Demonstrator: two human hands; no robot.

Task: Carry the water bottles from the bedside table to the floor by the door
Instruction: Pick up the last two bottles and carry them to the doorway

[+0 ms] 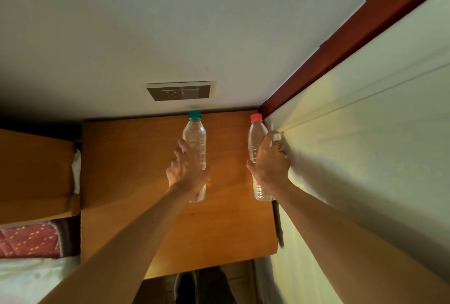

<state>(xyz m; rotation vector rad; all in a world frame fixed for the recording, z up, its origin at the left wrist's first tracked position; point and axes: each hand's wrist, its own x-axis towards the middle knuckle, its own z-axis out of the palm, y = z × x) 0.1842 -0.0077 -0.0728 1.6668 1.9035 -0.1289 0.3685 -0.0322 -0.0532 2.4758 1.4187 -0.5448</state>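
Two clear plastic water bottles stand upright on the wooden bedside table point(136, 182). The green-capped bottle point(196, 133) is near the table's middle. My left hand point(186, 168) wraps around its lower half. The red-capped bottle point(255, 137) stands at the table's right edge, against the pale curtain. My right hand point(270, 162) is closed around its middle. Both bottle bases still look to be resting on the tabletop, though my hands hide part of each.
A wall socket plate point(180, 90) sits on the white wall just behind the table. A pale curtain point(365, 145) with a red-brown frame fills the right side. A wooden headboard point(36, 170) and pink-patterned bedding point(29, 240) lie to the left. My feet point(187, 286) show below the table's front edge.
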